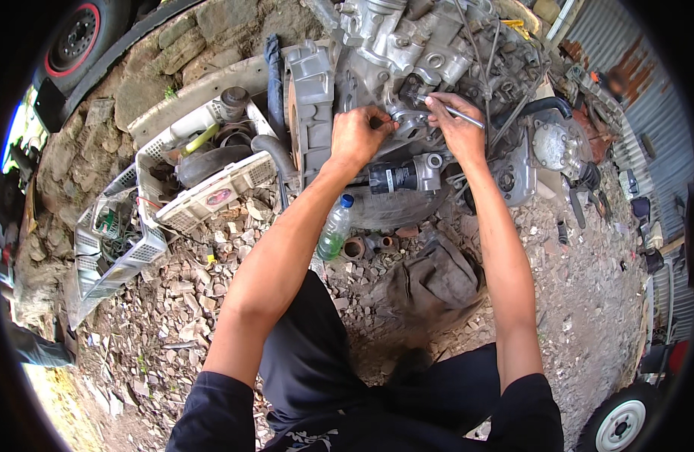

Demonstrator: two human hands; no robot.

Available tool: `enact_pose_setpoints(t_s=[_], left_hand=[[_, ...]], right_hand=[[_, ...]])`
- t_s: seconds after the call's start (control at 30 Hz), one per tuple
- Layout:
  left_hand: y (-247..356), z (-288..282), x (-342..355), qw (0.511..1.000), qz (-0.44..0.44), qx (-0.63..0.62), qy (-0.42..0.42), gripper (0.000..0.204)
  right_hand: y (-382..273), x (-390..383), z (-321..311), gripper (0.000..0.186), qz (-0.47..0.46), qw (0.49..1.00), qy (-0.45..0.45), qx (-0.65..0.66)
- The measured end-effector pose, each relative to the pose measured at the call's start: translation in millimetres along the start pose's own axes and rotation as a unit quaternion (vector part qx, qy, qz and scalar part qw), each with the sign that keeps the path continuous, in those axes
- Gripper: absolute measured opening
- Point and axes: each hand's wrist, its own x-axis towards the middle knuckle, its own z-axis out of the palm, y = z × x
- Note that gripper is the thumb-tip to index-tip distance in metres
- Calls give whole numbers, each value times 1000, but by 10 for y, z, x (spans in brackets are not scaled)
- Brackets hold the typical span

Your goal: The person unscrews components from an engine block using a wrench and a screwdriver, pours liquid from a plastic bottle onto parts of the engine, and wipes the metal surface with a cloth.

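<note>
A large grey metal engine [396,45] fills the far middle. My right hand [458,132] grips a slim silver hand tool [466,116] whose handle sticks out to the right. The tool's other end reaches toward a dark round fitting on the engine; its head is too small to make out. My left hand [356,139] is at the engine's near side, thumb and fingertips pinched together beside a metal bracket [413,120]. Whatever the pinch holds is hidden. Below both hands, a black oil filter [393,178] sits on the engine's near side.
White plastic crates [211,197] holding parts stand left. A plastic bottle [335,228] with green liquid stands before the engine, near a dark crumpled cloth [430,282]. Loose stones cover the ground. Pliers [575,203] and a round metal cover [555,147] lie right.
</note>
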Motion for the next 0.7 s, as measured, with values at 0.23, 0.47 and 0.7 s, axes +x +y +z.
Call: enact_pose_setpoints(t_s=[0.23,0.47,0.7], left_hand=[[25,-16,6,1000,19,-3,9,30],[31,-34,15,1000,18,9,-22,39],[51,-3,28,999,22,25,-17,39]], right_hand=[[-59,25,-71,25,10,995,-103,-17],[-81,-18,-73,25,-223,958,-103,-145],[84,-55,-73,26,-329,924,-64,-183]])
